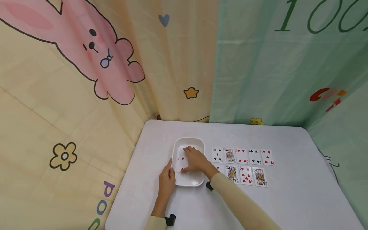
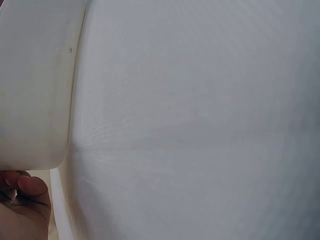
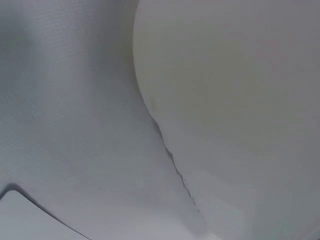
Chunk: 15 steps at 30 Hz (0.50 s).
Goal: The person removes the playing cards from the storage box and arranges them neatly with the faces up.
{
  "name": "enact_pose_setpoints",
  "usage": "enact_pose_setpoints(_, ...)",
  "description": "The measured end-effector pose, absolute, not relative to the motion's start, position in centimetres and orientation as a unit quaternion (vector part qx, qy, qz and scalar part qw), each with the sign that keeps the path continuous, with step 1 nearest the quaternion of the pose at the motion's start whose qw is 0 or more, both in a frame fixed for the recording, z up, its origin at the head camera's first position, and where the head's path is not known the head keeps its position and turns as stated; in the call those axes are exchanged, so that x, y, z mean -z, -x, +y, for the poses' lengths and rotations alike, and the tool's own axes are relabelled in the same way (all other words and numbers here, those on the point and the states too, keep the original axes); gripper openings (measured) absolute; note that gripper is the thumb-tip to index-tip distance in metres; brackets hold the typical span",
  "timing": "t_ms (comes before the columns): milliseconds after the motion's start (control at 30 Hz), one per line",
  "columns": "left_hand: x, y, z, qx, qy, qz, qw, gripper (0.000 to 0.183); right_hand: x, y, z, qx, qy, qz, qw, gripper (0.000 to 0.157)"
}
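Observation:
A white tray (image 1: 188, 184) stands on the table left of the laid-out cards. My left hand (image 1: 166, 179) holds its left side, the fingers lying along the outer wall and the thumb near the rim. In the left wrist view, curled fingertips (image 2: 32, 186) show right at the tray's wall (image 2: 35, 85). Inside the tray, my right hand (image 1: 196, 160) spans a playing card with red hearts (image 1: 180, 161), fingers at its far end and thumb at its near end. The right wrist view has only the tray's pale side (image 3: 225, 120), with that hand out of sight.
Right of the tray, several face-up cards lie in two rows, among them a five of hearts (image 1: 268, 157) and a face card (image 1: 260, 176). My right forearm partly covers the near row's left end. Printed curtains (image 1: 184, 64) hang behind the white table (image 1: 302, 191).

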<state>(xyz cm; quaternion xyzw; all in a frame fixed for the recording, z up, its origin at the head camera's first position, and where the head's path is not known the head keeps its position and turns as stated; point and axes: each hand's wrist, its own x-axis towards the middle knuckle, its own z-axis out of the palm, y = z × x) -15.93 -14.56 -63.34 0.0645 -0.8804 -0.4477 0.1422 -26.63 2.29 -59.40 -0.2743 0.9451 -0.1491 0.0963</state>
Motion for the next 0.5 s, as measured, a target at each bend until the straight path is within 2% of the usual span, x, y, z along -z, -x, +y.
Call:
enact_pose_setpoints(233,63.4,15.99,-14.27,0.439,-0.06,-0.883,0.155,0.046,60.04,26.41,1.89,0.097,0.27,0.95,0.125,0.117)
enact_pose_setpoints(500,63.28,16.01,-14.33,0.443,-0.073,-0.882,0.146,0.046,59.89,26.33,1.66,0.097,0.278,0.947,0.124,0.1)
